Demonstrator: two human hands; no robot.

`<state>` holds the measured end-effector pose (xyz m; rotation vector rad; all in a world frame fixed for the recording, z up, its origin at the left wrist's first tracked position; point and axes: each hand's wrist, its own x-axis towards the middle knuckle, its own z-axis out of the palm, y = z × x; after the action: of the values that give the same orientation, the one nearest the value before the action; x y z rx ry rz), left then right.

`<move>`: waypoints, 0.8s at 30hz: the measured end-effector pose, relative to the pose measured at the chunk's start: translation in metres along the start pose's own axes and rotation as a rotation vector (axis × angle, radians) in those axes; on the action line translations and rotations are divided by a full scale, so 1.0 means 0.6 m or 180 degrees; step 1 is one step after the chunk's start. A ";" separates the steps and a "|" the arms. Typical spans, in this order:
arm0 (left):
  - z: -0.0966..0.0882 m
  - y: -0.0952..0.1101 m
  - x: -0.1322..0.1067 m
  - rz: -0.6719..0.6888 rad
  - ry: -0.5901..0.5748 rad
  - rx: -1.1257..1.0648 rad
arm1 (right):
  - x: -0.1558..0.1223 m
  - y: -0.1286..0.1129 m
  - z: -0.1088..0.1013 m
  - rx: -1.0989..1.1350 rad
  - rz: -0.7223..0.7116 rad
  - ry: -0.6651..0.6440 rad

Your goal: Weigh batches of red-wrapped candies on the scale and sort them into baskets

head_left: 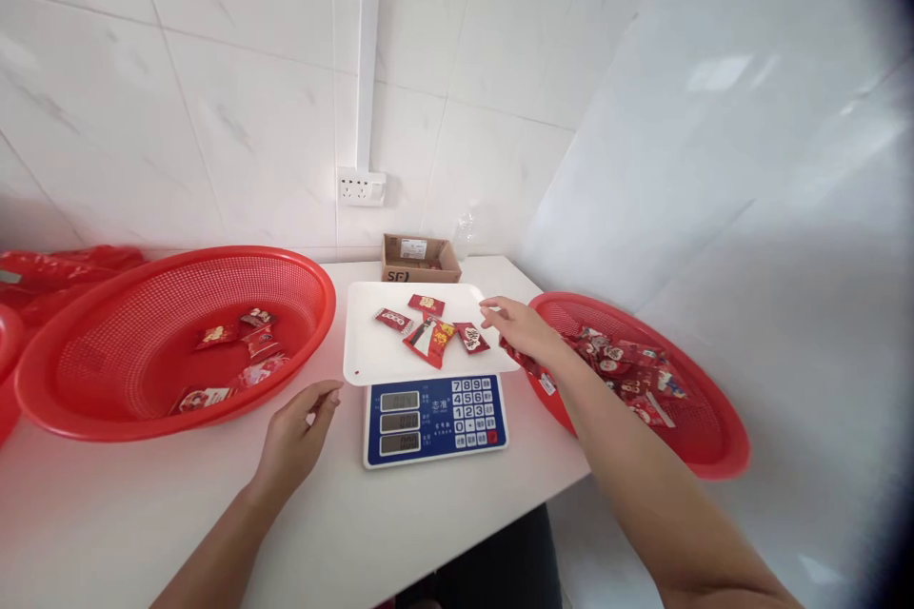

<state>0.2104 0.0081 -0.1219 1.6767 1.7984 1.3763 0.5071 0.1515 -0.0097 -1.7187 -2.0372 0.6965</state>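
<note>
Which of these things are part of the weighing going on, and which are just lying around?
In use: scale, white tray, tray packets, right hand gripping spare packets, open left hand, right basket, left basket.
Lying about: cardboard box, wall socket, red bags.

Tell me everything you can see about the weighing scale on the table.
The scale is a flat electronic one with a blue front panel, three small displays at left and a white keypad at right. Its white rectangular tray, plastic-looking, carries several red packets. It sits level on the white table. The right hand reaches over the tray's right edge; the left hand rests on the table beside it.
</note>
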 end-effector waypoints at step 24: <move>0.004 0.009 -0.001 -0.0250 0.0096 0.0059 | -0.158 0.154 -0.054 -0.0594 0.1186 0.2176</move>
<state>0.2153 0.0075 -0.1191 1.5846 1.8782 1.3626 0.6158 0.0743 -0.0365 -2.0929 -1.3576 -0.0166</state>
